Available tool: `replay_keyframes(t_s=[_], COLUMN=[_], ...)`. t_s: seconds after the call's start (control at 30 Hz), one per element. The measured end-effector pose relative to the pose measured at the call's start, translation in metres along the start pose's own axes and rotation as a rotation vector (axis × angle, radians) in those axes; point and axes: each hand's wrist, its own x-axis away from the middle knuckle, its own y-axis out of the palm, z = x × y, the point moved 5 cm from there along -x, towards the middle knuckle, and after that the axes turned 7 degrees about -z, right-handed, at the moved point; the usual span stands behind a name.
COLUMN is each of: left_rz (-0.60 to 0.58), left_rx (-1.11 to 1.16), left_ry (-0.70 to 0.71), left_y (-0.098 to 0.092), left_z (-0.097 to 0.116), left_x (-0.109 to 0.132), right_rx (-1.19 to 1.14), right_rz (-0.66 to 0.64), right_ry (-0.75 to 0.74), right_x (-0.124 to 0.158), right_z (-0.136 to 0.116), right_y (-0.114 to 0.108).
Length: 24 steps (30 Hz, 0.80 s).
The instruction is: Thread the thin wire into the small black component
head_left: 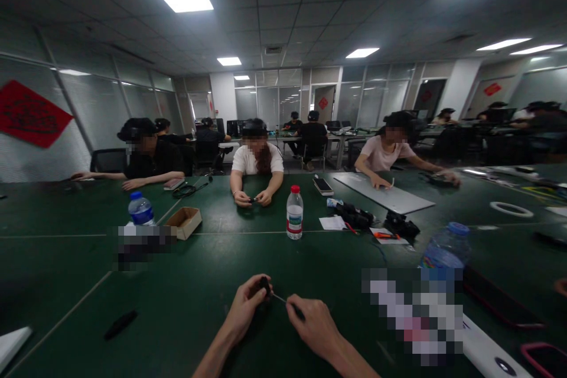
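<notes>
My left hand [244, 306] is closed around a small black part [264, 284], held up between thumb and fingers above the green table [186, 307]. My right hand [317, 323] grips the dark handle of a thin screwdriver [279, 297]. Its metal shaft points left and its tip meets or nearly meets the black part; exact contact is too small to make out. To the left of my hands lies a dark elongated object [120, 325], its kind unclear.
Beyond my hands stand a red-capped bottle [295, 212], a small open cardboard box [185, 223] and a blue-capped bottle [140, 209]. On the right are a large bottle [447, 248] and a dark phone-like slab [500, 298]. Several people sit across the table.
</notes>
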Motion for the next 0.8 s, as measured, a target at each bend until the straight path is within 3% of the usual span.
replay_keyframes(t_s=[0.37,0.8], left_rz=[-0.004,-0.013], left_rx=[0.002,-0.022], left_ry=[-0.007,0.042], left_y=[0.0030,-0.0022], left_z=[0.0082,-0.0003], left_x=[0.0036,-0.0001], right_rx=[-0.049,-0.015], right_rz=[-0.045,-0.031], right_ry=[0.024,0.014], right_x=[0.0023,-0.0008], right_z=[-0.0047,-0.0008], right_y=[-0.0059,-0.0022])
